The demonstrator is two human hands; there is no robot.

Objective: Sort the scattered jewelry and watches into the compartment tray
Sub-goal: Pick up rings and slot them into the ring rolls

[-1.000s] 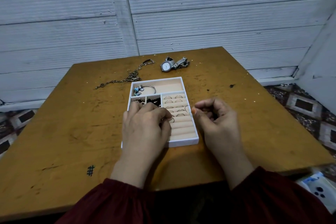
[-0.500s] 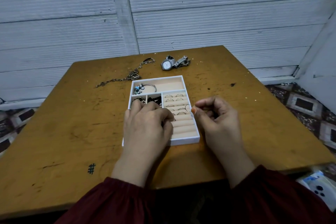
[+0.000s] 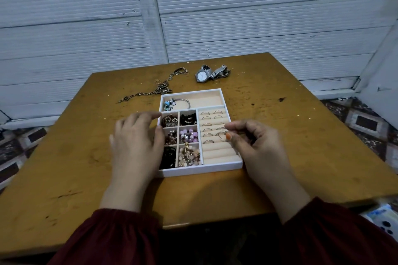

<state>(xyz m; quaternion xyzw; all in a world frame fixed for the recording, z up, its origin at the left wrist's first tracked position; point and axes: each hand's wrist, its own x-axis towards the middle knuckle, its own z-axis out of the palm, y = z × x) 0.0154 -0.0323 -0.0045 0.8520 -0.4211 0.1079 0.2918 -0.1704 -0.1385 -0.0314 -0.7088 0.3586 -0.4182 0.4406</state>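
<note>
Left hand (image 3: pixel 137 142) has slid off the tray (image 3: pixel 202 170), fingers (image 3: pixel 148 115) loosely spread; right hand (image 3: pixel 256 146) pinches a ring (image 3: pixel 221 135).

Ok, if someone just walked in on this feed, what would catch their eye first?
The white compartment tray sits mid-table, small cells full of beads, rings lining its right-hand slots. The right hand pinches a ring over those slots; a watch lies beyond the tray.

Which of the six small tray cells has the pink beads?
Middle row, right column: pink beads, next to the ring rolls; other cells hold black, brown or cream-gold pieces.
</note>
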